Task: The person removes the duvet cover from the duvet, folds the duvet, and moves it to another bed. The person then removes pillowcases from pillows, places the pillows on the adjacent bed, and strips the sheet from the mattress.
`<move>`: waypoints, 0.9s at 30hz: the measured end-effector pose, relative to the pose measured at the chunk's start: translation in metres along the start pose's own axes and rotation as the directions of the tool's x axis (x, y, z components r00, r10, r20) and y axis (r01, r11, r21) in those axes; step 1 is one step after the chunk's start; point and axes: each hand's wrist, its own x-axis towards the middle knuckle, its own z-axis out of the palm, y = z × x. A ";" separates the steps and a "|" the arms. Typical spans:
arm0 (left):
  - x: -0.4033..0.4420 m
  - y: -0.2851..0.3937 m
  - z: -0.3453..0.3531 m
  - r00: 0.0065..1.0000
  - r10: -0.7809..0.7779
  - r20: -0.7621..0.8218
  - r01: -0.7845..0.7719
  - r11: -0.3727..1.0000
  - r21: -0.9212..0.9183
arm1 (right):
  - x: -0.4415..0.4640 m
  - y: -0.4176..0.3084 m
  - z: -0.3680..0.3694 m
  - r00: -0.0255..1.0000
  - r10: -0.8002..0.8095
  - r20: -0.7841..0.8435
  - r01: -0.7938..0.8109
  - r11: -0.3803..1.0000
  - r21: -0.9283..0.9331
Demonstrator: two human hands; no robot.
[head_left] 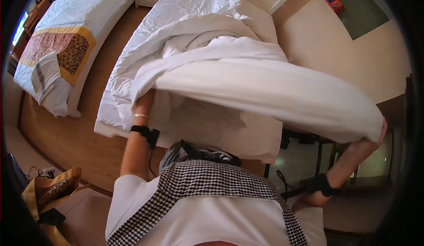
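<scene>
White bedding [265,84]; left grip [145,101], right grip [383,130] clutching opposite edges; open gap beneath, above bed [260,142]

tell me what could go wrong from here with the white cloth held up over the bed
The white cloth could land skewed, since the right hand holds its end out past the side of the bed. The rumpled bedding beyond it might catch the cloth or leave lumps. The cord hanging from the black wrist strap near the left hand could snag.
</scene>
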 end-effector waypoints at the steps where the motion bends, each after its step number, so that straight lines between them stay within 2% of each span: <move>1: 0.018 -0.006 -0.014 1.000 -0.002 -0.003 0.002 0.999 -0.054 | 0.026 0.036 -0.020 1.000 0.010 0.006 -0.010 1.000 -0.023; 2: 0.035 0.009 -0.048 0.998 0.007 0.068 0.007 0.979 -0.203 | 0.037 0.060 -0.027 1.000 0.020 0.010 -0.019 0.999 -0.045; 3: 0.045 0.037 -0.085 0.989 0.064 0.134 -0.008 0.924 -0.383 | 0.031 0.073 -0.024 0.981 -0.108 0.162 0.154 0.938 -0.310; 4: 0.051 0.066 -0.126 0.968 0.156 0.197 -0.018 0.825 -0.565 | 0.028 0.079 -0.019 0.921 -0.184 0.343 0.349 0.782 -0.517; 5: 0.055 0.094 -0.167 0.930 0.266 0.254 0.013 0.668 -0.744 | 0.001 0.062 0.008 0.848 -0.150 0.508 0.427 0.760 -0.490; 6: 0.058 0.118 -0.206 0.865 0.385 0.322 0.129 0.450 -0.883 | -0.039 0.035 0.041 0.771 0.132 0.623 0.106 0.938 -0.330; 7: 0.060 0.137 -0.234 0.769 0.505 0.393 0.351 0.182 -0.919 | -0.061 0.024 0.057 0.515 -0.110 0.850 0.499 0.845 -0.193; 8: 0.063 0.156 -0.262 0.650 0.610 0.453 0.596 -0.040 -0.802 | -0.086 0.037 0.066 0.266 -0.090 0.960 0.452 0.891 -0.041; 10: 0.069 0.167 -0.289 0.510 0.658 0.554 0.719 0.027 -0.694 | -0.117 0.007 0.095 0.095 0.127 0.987 0.352 0.923 -0.153; 11: 0.060 0.174 -0.289 0.545 0.672 0.501 0.348 0.363 -0.864 | -0.125 0.006 0.106 0.149 0.105 0.983 0.263 0.954 -0.142; 13: 0.049 0.194 -0.289 0.433 0.792 0.430 0.153 0.406 -0.901 | -0.134 0.022 0.130 0.248 0.057 0.967 0.101 0.991 -0.085; 14: 0.053 0.195 -0.302 0.287 0.777 0.560 0.201 0.523 -0.829 | -0.141 0.034 0.139 0.243 0.002 0.970 0.090 0.996 -0.025; 16: 0.055 0.189 -0.285 0.287 0.722 0.629 0.352 0.532 -0.770 | -0.162 0.058 0.147 0.233 -0.094 0.968 0.046 0.995 0.086; 17: 0.054 0.182 -0.272 0.279 0.694 0.664 0.426 0.530 -0.733 | -0.167 0.064 0.147 0.260 -0.068 0.963 0.008 0.998 0.068; 19: 0.036 0.165 -0.240 0.502 0.678 0.538 0.295 0.450 -0.843 | -0.171 0.073 0.147 0.299 -0.008 0.954 -0.068 0.997 0.030; 20: 0.027 0.154 -0.231 0.605 0.655 0.453 0.217 0.412 -0.885 | -0.165 0.076 0.148 0.404 -0.002 0.915 -0.063 0.998 0.030; 21: 0.021 0.144 -0.232 0.655 0.642 0.399 0.131 0.424 -0.896 | -0.155 0.079 0.145 0.498 0.008 0.867 -0.062 0.998 0.026; 24: -0.042 0.111 -0.139 0.816 0.496 0.297 -0.176 0.702 -0.690 | -0.120 0.080 0.133 0.701 0.028 0.713 -0.037 0.999 -0.002; 26: -0.079 0.093 -0.079 0.924 0.276 0.266 -0.032 0.747 -0.664 | -0.107 0.068 0.129 0.801 -0.027 0.598 0.017 1.000 0.022; 27: -0.103 0.071 -0.021 0.951 0.201 0.234 -0.003 0.764 -0.646 | -0.102 0.065 0.128 0.809 -0.039 0.586 0.044 0.999 0.007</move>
